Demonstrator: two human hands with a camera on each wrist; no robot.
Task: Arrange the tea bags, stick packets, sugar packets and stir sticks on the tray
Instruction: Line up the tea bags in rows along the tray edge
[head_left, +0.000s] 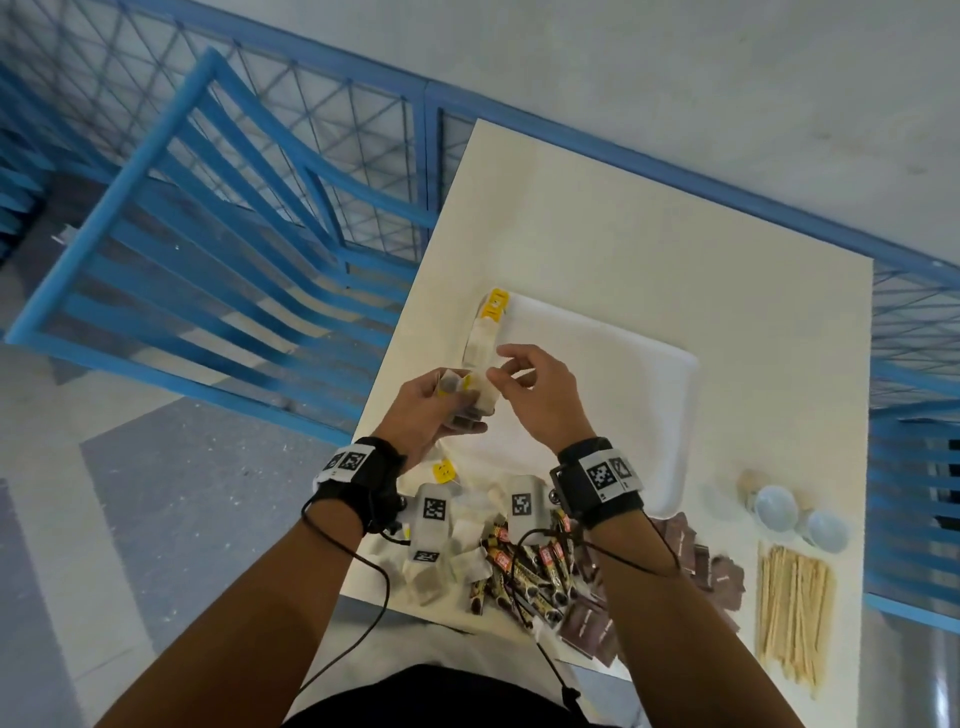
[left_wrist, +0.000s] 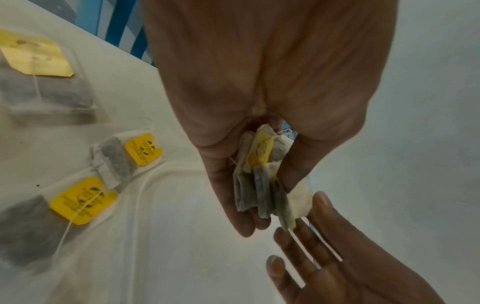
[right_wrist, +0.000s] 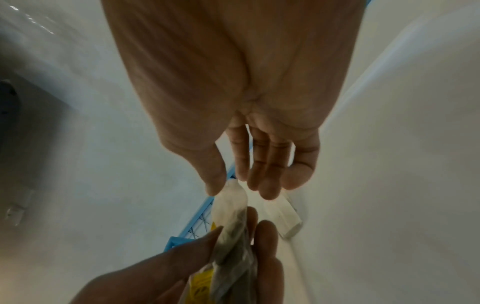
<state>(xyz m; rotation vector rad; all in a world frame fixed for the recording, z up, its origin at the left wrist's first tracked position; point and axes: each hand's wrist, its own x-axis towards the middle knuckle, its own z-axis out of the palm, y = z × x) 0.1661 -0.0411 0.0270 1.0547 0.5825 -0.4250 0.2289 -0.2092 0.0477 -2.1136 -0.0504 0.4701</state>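
Observation:
My left hand (head_left: 457, 402) grips a bunch of tea bags (head_left: 467, 397) with yellow tags, just above the near-left edge of the white tray (head_left: 613, 364). My right hand (head_left: 500, 373) pinches the top edge of one tea bag of that bunch (right_wrist: 232, 202) between thumb and fingers. In the left wrist view the bunch (left_wrist: 259, 185) stands fanned in my left hand (left_wrist: 262, 207). A short row of tea bags (head_left: 485, 332) lies along the tray's far-left corner. Near the table's front edge lie loose tea bags (head_left: 452, 558), stick packets (head_left: 524, 571), brown sugar packets (head_left: 691, 556) and stir sticks (head_left: 792, 608).
Two small pale bowls (head_left: 776, 506) stand right of the tray, behind the stir sticks. The white table (head_left: 675, 234) ends at a blue mesh railing (head_left: 311, 156) on the left and far sides. Most of the tray's floor is bare.

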